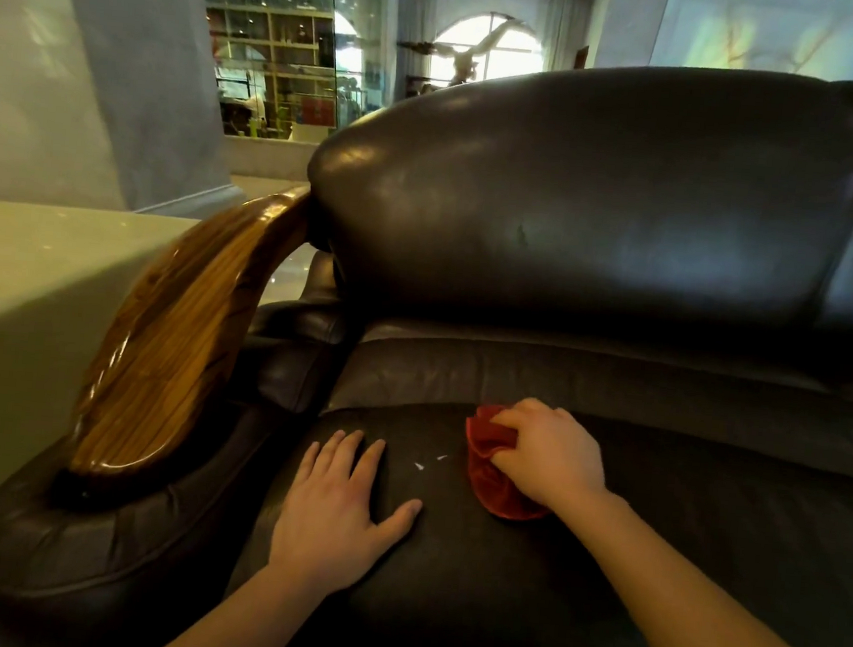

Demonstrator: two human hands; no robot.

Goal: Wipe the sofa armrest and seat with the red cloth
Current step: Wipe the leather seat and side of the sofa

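left hand flat, open on seat near armrest; right hand fisted around red cloth mid-seat.

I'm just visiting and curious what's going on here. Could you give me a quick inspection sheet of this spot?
Surface: dark leather sofa seat, glossy and creased, with a padded backrest behind it.
Job's things: red cloth, bunched, lying on the seat; wooden armrest, polished, left of the seat.
Clutter: two small white specks on the seat, between the hands.
Grippers: right hand closed on the cloth; left hand flat on the seat, fingers spread, holding nothing.
Cables: nothing seen.
Surroundings: pale floor beside the sofa, shelving behind glass, arched window far back.
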